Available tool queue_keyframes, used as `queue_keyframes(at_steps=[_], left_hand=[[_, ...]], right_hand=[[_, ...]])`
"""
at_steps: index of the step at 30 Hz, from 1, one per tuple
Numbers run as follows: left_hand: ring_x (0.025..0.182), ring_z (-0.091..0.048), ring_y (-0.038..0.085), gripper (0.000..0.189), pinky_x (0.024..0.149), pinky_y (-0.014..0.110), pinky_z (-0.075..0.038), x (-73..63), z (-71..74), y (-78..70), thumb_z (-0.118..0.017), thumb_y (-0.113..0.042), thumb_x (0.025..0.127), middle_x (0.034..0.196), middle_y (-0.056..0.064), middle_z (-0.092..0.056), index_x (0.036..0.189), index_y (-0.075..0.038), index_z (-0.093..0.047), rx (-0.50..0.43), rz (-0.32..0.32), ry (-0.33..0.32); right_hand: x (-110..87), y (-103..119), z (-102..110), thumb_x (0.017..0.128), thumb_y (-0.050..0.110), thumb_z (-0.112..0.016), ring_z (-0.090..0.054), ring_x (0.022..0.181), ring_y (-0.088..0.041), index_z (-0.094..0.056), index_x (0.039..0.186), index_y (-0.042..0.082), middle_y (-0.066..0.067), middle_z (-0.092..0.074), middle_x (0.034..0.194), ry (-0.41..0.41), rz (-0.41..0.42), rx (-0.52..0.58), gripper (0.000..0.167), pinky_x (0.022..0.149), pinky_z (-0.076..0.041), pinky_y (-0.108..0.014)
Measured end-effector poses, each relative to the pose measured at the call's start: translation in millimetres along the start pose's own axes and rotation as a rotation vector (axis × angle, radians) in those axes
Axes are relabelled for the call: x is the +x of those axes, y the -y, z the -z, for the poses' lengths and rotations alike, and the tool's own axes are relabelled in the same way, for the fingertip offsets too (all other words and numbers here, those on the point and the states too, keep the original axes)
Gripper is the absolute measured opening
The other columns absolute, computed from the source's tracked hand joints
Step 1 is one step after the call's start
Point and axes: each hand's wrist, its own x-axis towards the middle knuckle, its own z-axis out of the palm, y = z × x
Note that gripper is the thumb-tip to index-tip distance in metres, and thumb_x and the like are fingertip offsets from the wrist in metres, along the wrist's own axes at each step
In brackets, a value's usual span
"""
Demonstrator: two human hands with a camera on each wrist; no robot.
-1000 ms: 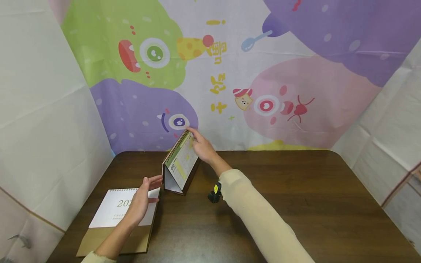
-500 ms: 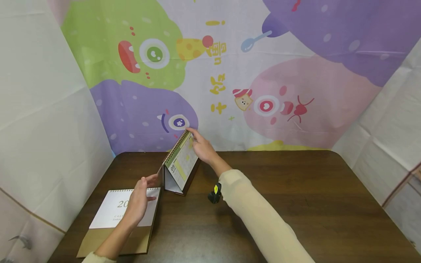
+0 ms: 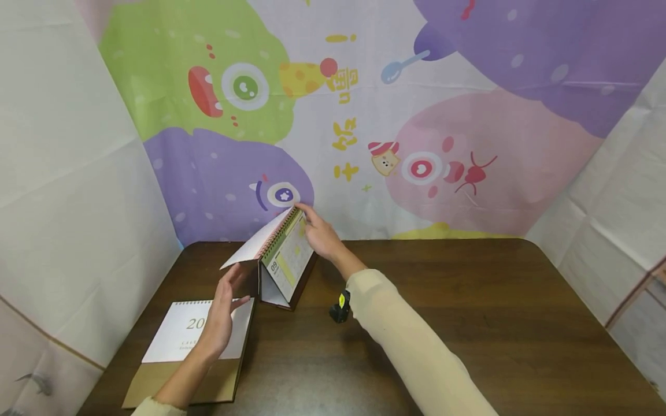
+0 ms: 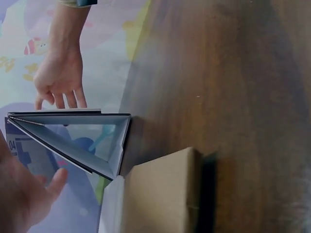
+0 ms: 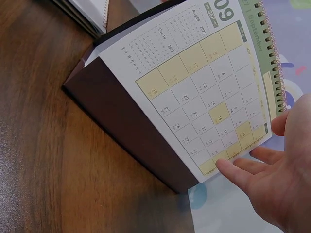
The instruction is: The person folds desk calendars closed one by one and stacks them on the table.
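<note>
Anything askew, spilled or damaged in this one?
The backdrop looks odd: its cartoon faces and yellow lettering lie sideways in the head view. A page juts out from the standing calendar near the left hand, probably just being turned. I see no spill or damage.

White-covered calendar [image 3: 165,338], spiral-bound, gold lettering over a gold-brown base — sits at the near left of the tabletop [image 3: 468,300], dark wood grain, rounded far corners. Printed backdrop [image 3: 364,216] hangs behind — green, purple and pink cartoon creatures [image 3: 463,127], yellow characters [image 3: 346,133]. Pale side cloths [image 3: 67,156] flank it.
</note>
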Motion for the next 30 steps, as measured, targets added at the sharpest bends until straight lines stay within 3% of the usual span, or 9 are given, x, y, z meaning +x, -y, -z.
queue_keyframes(at_steps=[4,6,8,12,16,19,22,28,30], left_hand=[[0.154,-0.039,-0.013,0.063,0.107,0.009,-0.051,4.6,-0.2,-2.9,-0.017,-0.034,0.124,0.181,0.036,-0.018,0.175,0.005,-0.017,-0.064,-0.078,-0.036],[0.159,-0.042,-0.002,0.064,0.107,0.009,-0.051,7.9,-0.9,-4.6,-0.019,-0.035,0.124,0.182,0.034,-0.017,0.176,0.002,-0.017,-0.068,-0.094,-0.057],[0.166,-0.04,0.02,0.065,0.107,0.009,-0.052,11.1,-2.3,-6.6,-0.019,-0.036,0.124,0.185,0.031,-0.013,0.177,-0.001,-0.018,-0.051,-0.099,-0.068],[0.167,-0.024,0.057,0.067,0.108,0.009,-0.05,14.7,-6.5,-9.4,-0.019,-0.037,0.123,0.188,0.026,-0.003,0.18,-0.004,-0.019,-0.031,-0.108,-0.062],[0.168,-0.021,0.059,0.066,0.11,0.009,-0.048,16.3,-10.0,-11.6,-0.023,-0.036,0.122,0.19,0.02,-0.002,0.181,-0.008,-0.018,-0.026,-0.125,-0.071],[0.168,-0.022,0.058,0.066,0.112,0.01,-0.047,18.1,-12.0,-13.2,-0.026,-0.035,0.121,0.19,0.018,-0.005,0.182,-0.01,-0.018,-0.011,-0.166,-0.08],[0.168,-0.026,0.051,0.065,0.113,0.01,-0.046,19.5,-13.6,-14.3,-0.028,-0.034,0.122,0.189,0.022,-0.008,0.181,-0.008,-0.02,0.02,-0.235,-0.081],[0.165,-0.03,0.002,0.064,0.115,0.009,-0.043,20.4,-16.5,-14.6,-0.03,-0.027,0.121,0.185,0.032,-0.013,0.178,0.002,-0.022,0.063,-0.367,-0.078],[0.164,-0.029,-0.003,0.062,0.117,0.009,-0.042,20.5,-17.5,-15.7,-0.031,-0.023,0.121,0.184,0.034,-0.015,0.177,0.004,-0.023,0.079,-0.401,-0.076]], right_hand=[[2.2,-2,-3,0.112,0.024,-0.04,-0.07,0.131,-0.035,-0.043,0.172,0.044,-0.011,-0.066,0.163,-0.008,-0.008,0.001,0.064,0.121,-0.05,-0.063],[9.5,-10,-6,0.109,0.024,-0.041,-0.07,0.129,-0.031,-0.043,0.171,0.045,-0.008,-0.068,0.161,-0.018,-0.013,-0.023,0.065,0.119,-0.051,-0.06],[16.5,-19,-9,0.107,0.025,-0.044,-0.071,0.129,-0.027,-0.043,0.171,0.047,-0.004,-0.069,0.16,-0.021,-0.013,-0.035,0.067,0.12,-0.051,-0.058],[22.7,-30,-11,0.107,0.023,-0.049,-0.071,0.133,-0.028,-0.042,0.17,0.053,-0.003,-0.068,0.161,-0.016,-0.006,-0.018,0.07,0.124,-0.049,-0.058],[20.1,-26,-11,0.107,0.023,-0.047,-0.07,0.137,-0.029,-0.04,0.171,0.051,-0.005,-0.066,0.164,-0.01,0.006,-0.014,0.07,0.123,-0.05,-0.059],[4.5,-8,-5,0.109,0.02,-0.043,-0.061,0.153,-0.036,-0.038,0.175,0.045,-0.007,-0.056,0.174,0.011,0.012,0.019,0.07,0.13,-0.043,-0.065],[-11.7,11,-1,0.111,0.016,-0.041,-0.046,0.166,-0.04,-0.036,0.177,0.039,-0.008,-0.044,0.183,0.023,0.017,0.052,0.07,0.138,-0.033,-0.067],[-22.1,21,-1,0.112,0.012,-0.041,-0.037,0.172,-0.038,-0.034,0.178,0.039,-0.006,-0.034,0.187,0.017,0.025,0.044,0.071,0.141,-0.028,-0.065],[-21.8,21,-2,0.112,0.012,-0.04,-0.035,0.173,-0.037,-0.033,0.178,0.04,-0.005,-0.033,0.188,0.022,0.025,0.043,0.072,0.141,-0.027,-0.065]])
